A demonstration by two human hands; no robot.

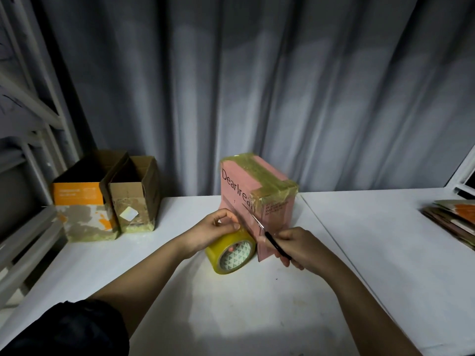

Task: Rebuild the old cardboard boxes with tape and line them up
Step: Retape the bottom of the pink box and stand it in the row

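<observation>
1. The pink cardboard box (253,199), taped in yellowish strips, stood mid-table on the white tabletop (180,291).
2. The left hand (213,231) pinched tape above the yellow tape roll (232,253) beside the box.
3. The right hand (295,246) gripped black-handled scissors (272,240), blades at the tape.
4. Two open brown boxes (108,194) stood far left.

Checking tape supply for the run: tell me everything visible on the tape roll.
The tape roll is a wide roll of yellowish clear packing tape on a white core printed with a green triangle pattern. It rests on its edge on the white table, core opening facing the camera, tight against the pink box. The left hand rests on its top; scissors in the right hand are just beside it.
</observation>
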